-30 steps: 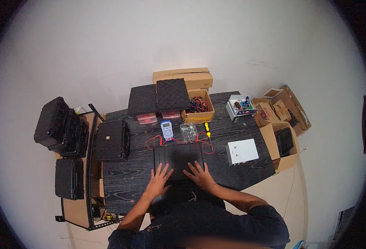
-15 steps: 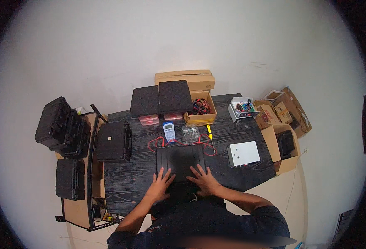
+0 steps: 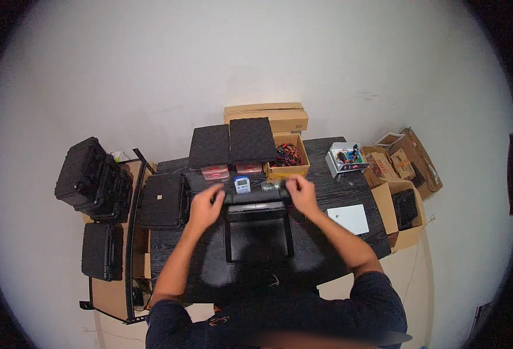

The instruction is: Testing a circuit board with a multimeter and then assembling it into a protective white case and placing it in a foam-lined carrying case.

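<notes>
I see the left hand (image 3: 206,205) with its thumb parted, the right hand (image 3: 302,195) curled, both blurred beside the raised lid's ends — whether they pinch it, I cannot tell. The black case (image 3: 255,197) sits open on the dark wood-grain table (image 3: 166,250) — beyond it, a blue-and-white multimeter (image 3: 242,184) and leads in a cardboard box (image 3: 285,173).

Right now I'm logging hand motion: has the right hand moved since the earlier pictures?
Yes: the right hand has moved forward, away from the person's body, and now appears much nearer the cardboard box of cables.
</notes>
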{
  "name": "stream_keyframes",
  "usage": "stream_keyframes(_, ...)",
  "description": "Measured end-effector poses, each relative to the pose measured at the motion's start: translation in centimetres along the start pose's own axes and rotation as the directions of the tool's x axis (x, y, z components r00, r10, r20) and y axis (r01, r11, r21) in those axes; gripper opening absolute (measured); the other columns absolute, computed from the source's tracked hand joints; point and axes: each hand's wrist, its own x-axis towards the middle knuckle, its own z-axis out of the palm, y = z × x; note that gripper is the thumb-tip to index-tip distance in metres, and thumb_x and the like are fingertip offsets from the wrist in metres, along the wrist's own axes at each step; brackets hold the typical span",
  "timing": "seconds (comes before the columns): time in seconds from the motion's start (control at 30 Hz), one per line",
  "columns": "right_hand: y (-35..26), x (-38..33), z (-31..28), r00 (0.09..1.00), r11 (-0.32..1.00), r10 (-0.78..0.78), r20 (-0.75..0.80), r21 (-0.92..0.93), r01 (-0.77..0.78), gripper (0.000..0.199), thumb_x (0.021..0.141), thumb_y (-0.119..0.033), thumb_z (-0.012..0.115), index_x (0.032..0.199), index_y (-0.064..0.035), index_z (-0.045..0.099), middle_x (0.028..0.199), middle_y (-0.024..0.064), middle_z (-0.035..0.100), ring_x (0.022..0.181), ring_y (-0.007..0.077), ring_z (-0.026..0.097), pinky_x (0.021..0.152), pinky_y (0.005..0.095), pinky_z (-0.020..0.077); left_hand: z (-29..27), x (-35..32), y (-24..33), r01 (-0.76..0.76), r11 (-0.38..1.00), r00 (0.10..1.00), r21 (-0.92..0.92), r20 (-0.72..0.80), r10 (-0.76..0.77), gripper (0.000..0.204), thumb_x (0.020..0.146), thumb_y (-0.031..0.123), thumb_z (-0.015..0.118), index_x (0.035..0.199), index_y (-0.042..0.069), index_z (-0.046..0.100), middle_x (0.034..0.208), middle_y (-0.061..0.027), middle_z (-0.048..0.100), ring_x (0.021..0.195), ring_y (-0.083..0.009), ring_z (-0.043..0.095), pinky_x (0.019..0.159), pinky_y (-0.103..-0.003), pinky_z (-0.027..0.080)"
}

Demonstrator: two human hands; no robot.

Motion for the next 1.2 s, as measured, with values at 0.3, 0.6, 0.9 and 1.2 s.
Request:
stream_keyframes(0.3,5.0,14.2,6.9,0.982,0.984,0.164,0.093,-0.085,-0.157,0.053,0.105,-0.046,0.053,0.097,0.0032,0.07,0.084,0.0117,0.072,0.08,0.0252,0.067,0.079,0.0421,0.0517,5.8,10.1,-9.6,0.276,0.951,0.96,-0.14,-0.01,-0.28,0.039,0.102,0.033,0.063,0.126,0.002,0.068,0.12,-0.0179,0.073,0.117,-0.028,0.068,0.101,-0.038,0.05)
stream_keyframes(0.6,11.2,20.9,8.3,0.709,0.661,0.607,0.36,0.266,-0.701,0.035,0.099,-0.045,0.063,0.089,-0.0119,0.067,0.079,-0.0018,0.065,0.065,0.011,0.06,0.059,0.0327,0.0486,4.8,13.9,-19.5,0.378,0.923,0.892,0.067,-0.292,-0.344,0.049,0.091,0.035,0.073,0.124,0.0,0.067,0.123,-0.0207,0.068,0.118,-0.0331,0.062,0.102,-0.044,0.049)
stream_keyframes(0.9,19.9,20.9,9.6,0.894,0.877,0.421,0.152,-0.322,-0.358,0.053,0.076,-0.064,0.082,0.078,-0.0106,0.078,0.074,0.0099,0.074,0.068,0.0252,0.07,0.077,0.0398,0.054,4.7,16.9,-17.2,0.696,0.561,0.676,0.448,-0.144,-0.723,0.083,0.086,0.051,0.074,0.148,0.003,0.047,0.151,-0.017,0.048,0.14,-0.0382,0.046,0.108,-0.063,0.043)
stream_keyframes(1.2,20.9,21.4,10.4,0.853,0.835,0.469,0.229,-0.429,-0.344,0.032,0.077,-0.036,0.086,0.087,-0.0076,0.076,0.089,0.0156,0.076,0.085,0.0277,0.072,0.079,0.0407,0.055,3.9,17.3,-17.9,0.641,0.69,0.768,0.337,-0.263,-0.584,0.05,0.089,0.03,0.076,0.129,0.004,0.062,0.132,-0.018,0.063,0.122,-0.0372,0.062,0.099,-0.057,0.049)
